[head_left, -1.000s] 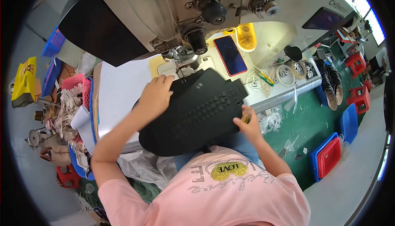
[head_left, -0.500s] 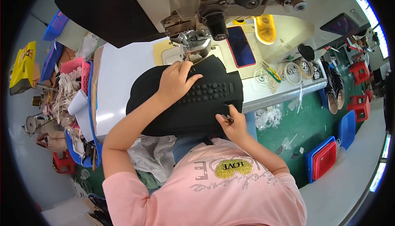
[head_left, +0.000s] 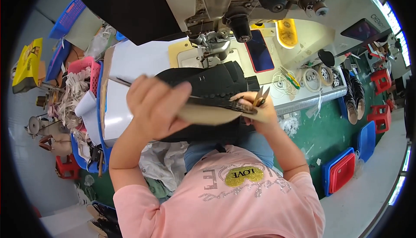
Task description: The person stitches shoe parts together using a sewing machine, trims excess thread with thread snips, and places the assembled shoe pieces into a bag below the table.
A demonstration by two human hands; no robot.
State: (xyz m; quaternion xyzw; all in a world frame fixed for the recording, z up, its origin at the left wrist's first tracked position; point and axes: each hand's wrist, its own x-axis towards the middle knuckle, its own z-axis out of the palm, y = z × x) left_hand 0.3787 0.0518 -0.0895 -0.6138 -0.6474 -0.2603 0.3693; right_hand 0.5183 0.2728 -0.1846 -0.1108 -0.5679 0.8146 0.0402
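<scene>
Black, padded-looking material [head_left: 212, 75] lies on my lap and against the sewing machine's bed. Above it, a black piece with a tan underside [head_left: 212, 114] is tilted edge-on between my hands. My left hand [head_left: 154, 106], blurred by motion, has its fingers round the left part of this piece. Gold-coloured thread snips [head_left: 260, 97] stick up from my right hand [head_left: 263, 114], whose fingers are also at the piece's right end. Rows of raised dots show along the piece's upper edge. Whether it is separate from the material below, I cannot tell.
The sewing machine's head [head_left: 216, 47] hangs just beyond the material. On the table at right are a phone [head_left: 260, 51], a yellow dish [head_left: 287, 33], green-handled snips [head_left: 291, 78] and tape rolls [head_left: 308, 75]. A pink basket of strips [head_left: 82, 69] stands at left.
My left hand has come up and left from the flat black material, lifting a piece so its tan underside shows. My right hand has risen to the piece's right end, snips still held.
</scene>
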